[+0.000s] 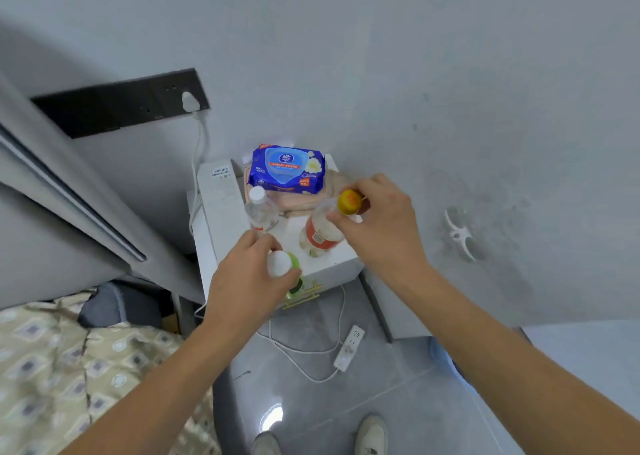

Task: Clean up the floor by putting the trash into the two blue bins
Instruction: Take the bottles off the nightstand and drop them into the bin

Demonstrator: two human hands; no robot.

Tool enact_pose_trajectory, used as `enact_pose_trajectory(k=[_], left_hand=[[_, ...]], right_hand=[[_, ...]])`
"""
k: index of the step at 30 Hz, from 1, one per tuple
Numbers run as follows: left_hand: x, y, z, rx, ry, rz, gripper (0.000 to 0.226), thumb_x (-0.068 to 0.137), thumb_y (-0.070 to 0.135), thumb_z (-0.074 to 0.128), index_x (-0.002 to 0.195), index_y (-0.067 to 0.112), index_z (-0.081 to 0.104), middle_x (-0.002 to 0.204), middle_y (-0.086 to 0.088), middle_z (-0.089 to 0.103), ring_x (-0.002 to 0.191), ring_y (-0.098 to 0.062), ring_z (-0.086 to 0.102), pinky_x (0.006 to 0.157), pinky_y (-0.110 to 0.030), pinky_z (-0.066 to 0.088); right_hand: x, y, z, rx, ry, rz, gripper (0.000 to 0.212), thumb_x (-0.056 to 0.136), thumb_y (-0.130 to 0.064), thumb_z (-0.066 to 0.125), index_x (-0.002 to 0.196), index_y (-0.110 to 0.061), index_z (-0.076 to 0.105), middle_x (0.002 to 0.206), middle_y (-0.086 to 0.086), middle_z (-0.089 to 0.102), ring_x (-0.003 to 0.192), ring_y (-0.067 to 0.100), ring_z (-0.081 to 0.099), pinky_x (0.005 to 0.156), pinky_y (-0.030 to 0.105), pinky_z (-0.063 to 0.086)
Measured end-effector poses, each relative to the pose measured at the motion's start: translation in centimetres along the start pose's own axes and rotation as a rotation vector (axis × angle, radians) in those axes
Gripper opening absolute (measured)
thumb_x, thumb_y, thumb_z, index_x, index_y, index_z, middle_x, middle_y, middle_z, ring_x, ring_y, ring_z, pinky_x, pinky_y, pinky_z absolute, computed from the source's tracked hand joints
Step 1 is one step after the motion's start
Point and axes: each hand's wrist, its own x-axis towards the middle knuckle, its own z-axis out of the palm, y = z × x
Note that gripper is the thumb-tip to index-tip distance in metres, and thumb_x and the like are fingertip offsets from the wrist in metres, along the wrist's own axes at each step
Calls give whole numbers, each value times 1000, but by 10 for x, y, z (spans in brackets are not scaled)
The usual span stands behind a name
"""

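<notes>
Gripping a clear, red-labelled bottle (pixel 320 231) by its yellow cap (pixel 349 202), right hand (pixel 381 219) fingers curled round. Standing upright, cap topmost. Clasping a white-capped green bottle (pixel 289 271), left hand (pixel 247 278).

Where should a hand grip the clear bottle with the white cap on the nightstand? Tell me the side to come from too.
Probably grip the clear bottle round its neck just under the white cap, coming down from above. It stands upright, and the body is hemmed in by the white box on one side and the wipes pack behind, so the top is the freest part.
</notes>
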Motion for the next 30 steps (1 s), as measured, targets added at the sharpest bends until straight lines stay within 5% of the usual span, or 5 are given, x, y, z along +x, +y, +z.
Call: enact_pose_trajectory(k=[7, 11, 16, 22, 30], left_hand=[[-75, 72, -35, -18, -200, 54, 29, 75, 41, 80, 90, 25, 61, 90, 6, 49, 79, -19, 55, 69, -37, 44], [-123, 128, -34, -27, -341, 160, 29, 75, 38, 81, 91, 26, 60, 92, 6, 47, 77, -21, 56, 65, -35, 41], [-178, 202, 2, -27, -536, 371, 29, 74, 44, 76, 89, 29, 56, 94, 10, 45, 73, -16, 56, 62, -37, 48], [-202, 274, 78, 36, -598, 473, 28, 78, 48, 73, 94, 33, 55, 98, 13, 41, 71, -15, 53, 59, -31, 38], [-145, 308, 254, 195, -599, 599, 27, 82, 30, 75, 100, 19, 57, 102, 3, 39, 65, -25, 52, 60, -33, 39]], right_hand=[[-125, -8, -80, -26, 14, 340, 17, 78, -26, 78, 90, -19, 67, 88, -10, 47, 75, 12, 51, 64, 23, 38], [-201, -7, -131, -66, 20, 485, 18, 74, -24, 74, 90, -20, 66, 91, -7, 47, 78, 18, 53, 69, 38, 47], [-290, 17, -188, -111, 188, 627, 29, 76, -43, 56, 90, -20, 66, 91, -8, 52, 77, 12, 52, 67, 32, 48], [-353, 104, -238, -152, 331, 786, 15, 82, -27, 78, 90, -26, 65, 90, -15, 50, 74, 4, 52, 65, 18, 43], [-326, 303, -249, -105, 348, 860, 15, 81, -20, 74, 93, -17, 66, 91, -2, 54, 74, 17, 54, 63, 31, 45]])
